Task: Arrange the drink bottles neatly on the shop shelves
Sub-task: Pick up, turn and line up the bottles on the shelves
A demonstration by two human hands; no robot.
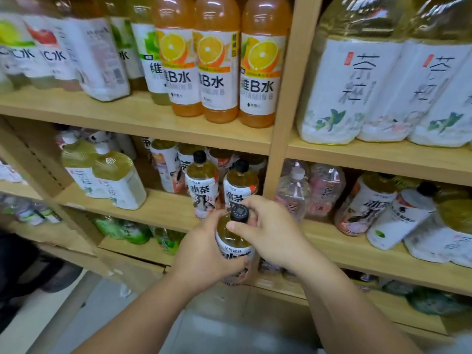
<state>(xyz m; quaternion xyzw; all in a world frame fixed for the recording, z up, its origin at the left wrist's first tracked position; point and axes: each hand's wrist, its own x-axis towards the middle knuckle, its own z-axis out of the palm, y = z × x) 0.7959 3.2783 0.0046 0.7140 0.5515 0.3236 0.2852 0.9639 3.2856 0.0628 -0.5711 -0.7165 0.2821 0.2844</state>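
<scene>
Both hands are on one tea bottle [235, 247]: the left hand [204, 254] wraps its body, the right hand [270, 231] pinches the neck just under the black cap [239, 213], out in front of the middle shelf [163, 208]. Right behind it stand two matching black-capped bottles [203, 185], crowding that shelf edge. Up top, three orange bottles [217, 62] read "維B水, VITAMIN B". A wooden upright [286, 103] splits the bays.

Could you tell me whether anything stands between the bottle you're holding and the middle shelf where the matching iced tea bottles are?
Nothing visible does. Both hands, left hand and right hand, hold the black-capped bottle just in front of two matching bottles. Bare middle shelf lies to their left, free to take it.
</scene>
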